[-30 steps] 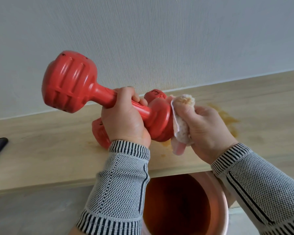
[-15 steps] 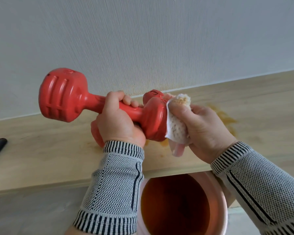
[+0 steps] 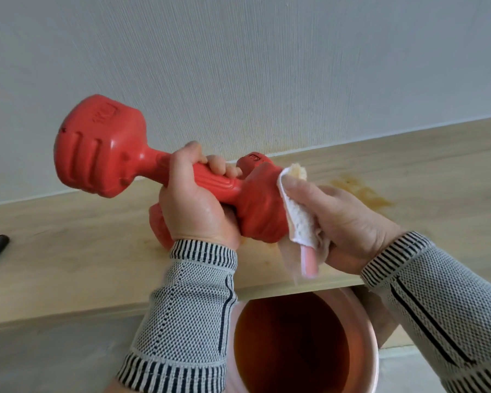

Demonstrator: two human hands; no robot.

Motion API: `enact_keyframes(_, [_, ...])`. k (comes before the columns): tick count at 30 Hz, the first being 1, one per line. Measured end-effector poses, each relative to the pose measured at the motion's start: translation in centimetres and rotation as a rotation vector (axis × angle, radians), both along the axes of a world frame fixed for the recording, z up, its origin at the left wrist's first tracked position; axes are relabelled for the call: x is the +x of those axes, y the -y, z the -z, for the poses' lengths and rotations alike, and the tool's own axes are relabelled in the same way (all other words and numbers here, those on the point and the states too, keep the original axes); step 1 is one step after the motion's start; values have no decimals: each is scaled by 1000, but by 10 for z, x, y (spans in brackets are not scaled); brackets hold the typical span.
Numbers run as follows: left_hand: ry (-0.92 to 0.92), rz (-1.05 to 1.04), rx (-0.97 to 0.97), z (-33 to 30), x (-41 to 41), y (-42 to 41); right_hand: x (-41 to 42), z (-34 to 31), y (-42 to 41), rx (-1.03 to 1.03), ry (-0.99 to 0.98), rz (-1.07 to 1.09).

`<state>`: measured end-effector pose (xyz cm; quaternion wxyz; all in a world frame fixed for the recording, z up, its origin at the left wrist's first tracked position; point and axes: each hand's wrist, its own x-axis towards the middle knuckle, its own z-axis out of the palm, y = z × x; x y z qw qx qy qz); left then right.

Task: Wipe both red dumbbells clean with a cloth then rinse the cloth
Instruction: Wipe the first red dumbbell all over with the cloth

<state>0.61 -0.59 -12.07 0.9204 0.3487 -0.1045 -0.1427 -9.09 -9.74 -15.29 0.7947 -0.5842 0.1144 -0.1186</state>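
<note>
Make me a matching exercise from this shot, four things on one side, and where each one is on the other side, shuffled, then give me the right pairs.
Things
1. held dumbbell
2. cloth
3. second dumbbell
4. bucket

Places
A. below the shelf's front edge
B. pressed against one end of the held dumbbell by the right hand
C. on the wooden shelf behind the hands, mostly hidden
D. gripped at its handle by the left hand, above the shelf

Pairs: 1-D, 2-B, 3-C, 4-A
</note>
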Motion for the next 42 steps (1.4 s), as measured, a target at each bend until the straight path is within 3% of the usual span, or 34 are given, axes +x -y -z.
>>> enact_keyframes(4, [-45, -86, 204, -4, 4, 4, -2, 0, -5, -240, 84, 79])
enact_keyframes(9, [-273, 73, 132, -11, 0, 2, -6, -6, -11, -429, 86, 243])
enact_keyframes(12, [-291, 33, 111, -9, 0, 2, -2, -5, -15, -423, 71, 327])
enact_keyframes(14, [-296, -9, 145, -7, 2, 1, 1, -2, -14, -303, 47, 374])
enact_keyframes(17, [-340, -32, 134, -3, 10, -1, 0, -1, -14, -192, 66, 270])
enact_keyframes(22, [-405, 61, -70, 3, 22, -6, 4, 1, -17, -339, 146, 149])
enact_keyframes(27, [-254, 98, -118, 5, 15, -5, 3, 0, -14, -208, 141, 43])
enact_keyframes(35, [-23, 97, -81, 1, 8, -8, 4, -3, -7, -179, 81, 186])
enact_keyframes(38, [25, 76, -47, 1, 8, -7, 4, 0, -3, -146, 85, 147])
enact_keyframes(42, [25, 26, -35, 3, 12, -7, 1, 1, -9, -287, 155, 13])
